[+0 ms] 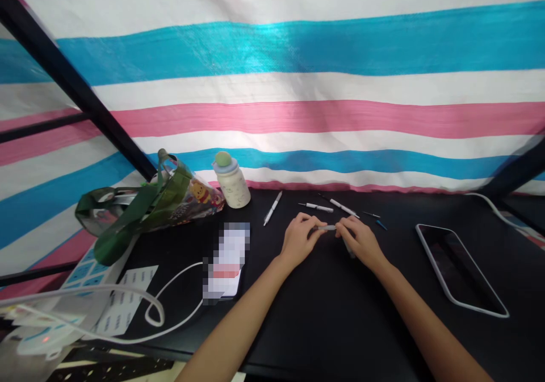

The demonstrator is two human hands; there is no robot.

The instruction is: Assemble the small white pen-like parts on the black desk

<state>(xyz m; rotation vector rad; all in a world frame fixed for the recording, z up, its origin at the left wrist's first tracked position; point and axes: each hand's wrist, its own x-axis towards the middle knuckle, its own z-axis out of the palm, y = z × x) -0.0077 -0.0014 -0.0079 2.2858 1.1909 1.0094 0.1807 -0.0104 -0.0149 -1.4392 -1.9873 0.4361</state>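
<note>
My left hand (300,238) and my right hand (360,241) meet above the black table, fingers closed on the two ends of a short greyish pen barrel (327,228). Beneath my right hand's fingers a further slim grey piece (349,249) shows, mostly hidden. Just beyond the hands lie a white pen part with a thin tip (319,206) and another white pen part (344,208). To the right of these are a thin refill-like piece (372,214) and a small blue piece (381,225). A whole white pen (273,208) rests farther left.
A phone with a lit, blurred screen (227,260) and a white cable (179,328) lie left. Behind it stand a pale bottle (232,182) and a green bag (170,200). A tablet (462,271) lies right. A striped sheet (298,92) hangs behind the table (323,319).
</note>
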